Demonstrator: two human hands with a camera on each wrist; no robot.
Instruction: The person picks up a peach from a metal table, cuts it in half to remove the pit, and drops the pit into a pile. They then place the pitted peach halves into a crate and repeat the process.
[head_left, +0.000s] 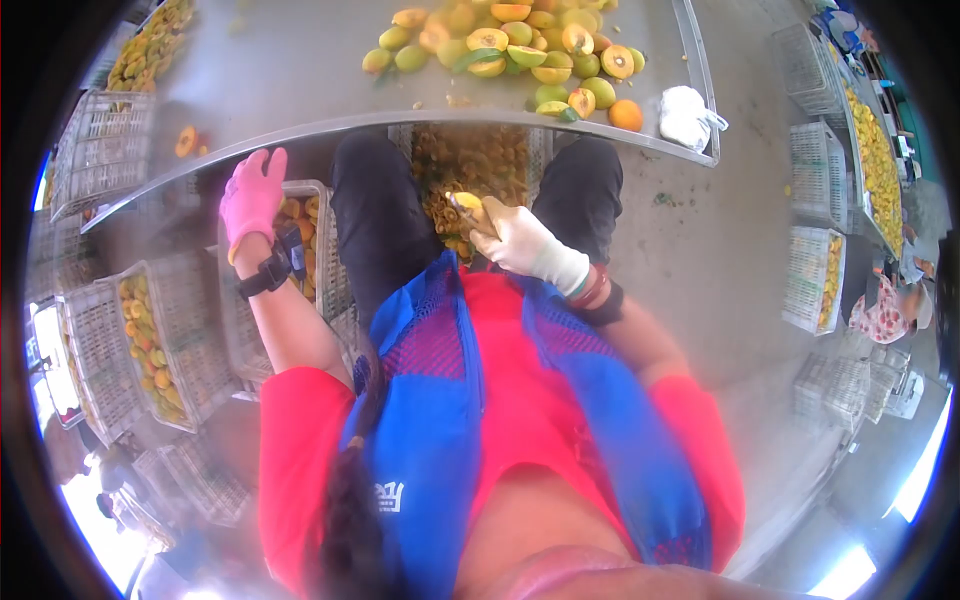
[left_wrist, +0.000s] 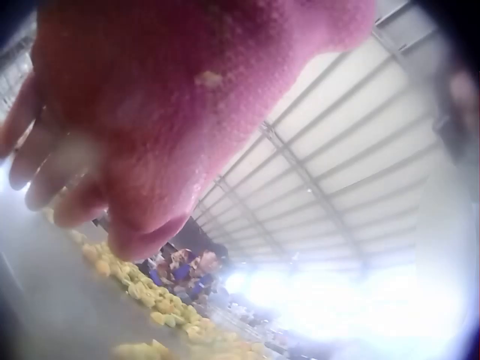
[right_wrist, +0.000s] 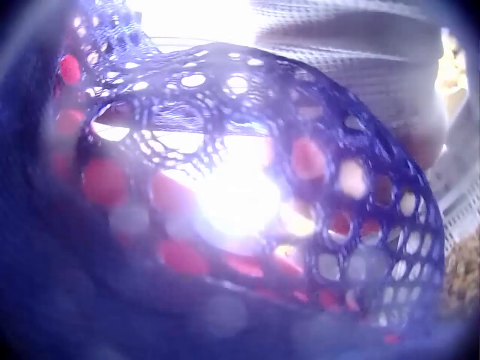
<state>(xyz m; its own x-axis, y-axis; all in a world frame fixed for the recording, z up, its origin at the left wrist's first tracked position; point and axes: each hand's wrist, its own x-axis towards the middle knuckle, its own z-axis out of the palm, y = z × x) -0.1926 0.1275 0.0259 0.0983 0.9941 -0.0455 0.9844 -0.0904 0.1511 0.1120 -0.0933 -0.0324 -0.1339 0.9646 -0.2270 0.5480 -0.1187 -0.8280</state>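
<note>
In the head view, my left hand, in a pink glove, is raised beside the table's near edge with fingers extended and nothing in it. It is above a white crate of orange-yellow fruit halves. My right hand, in a white glove, grips a yellow fruit piece together with a thin brownish thing along it; I cannot tell what that is. Below it, between the knees, is a container of brown pits and scraps. The pink glove fills the left wrist view; blue vest mesh hides the right hand's work.
A metal table stands in front, bearing a pile of whole and halved peaches and a white plastic bag. One cut peach lies at its left. Fruit crates line the left, more crates the right.
</note>
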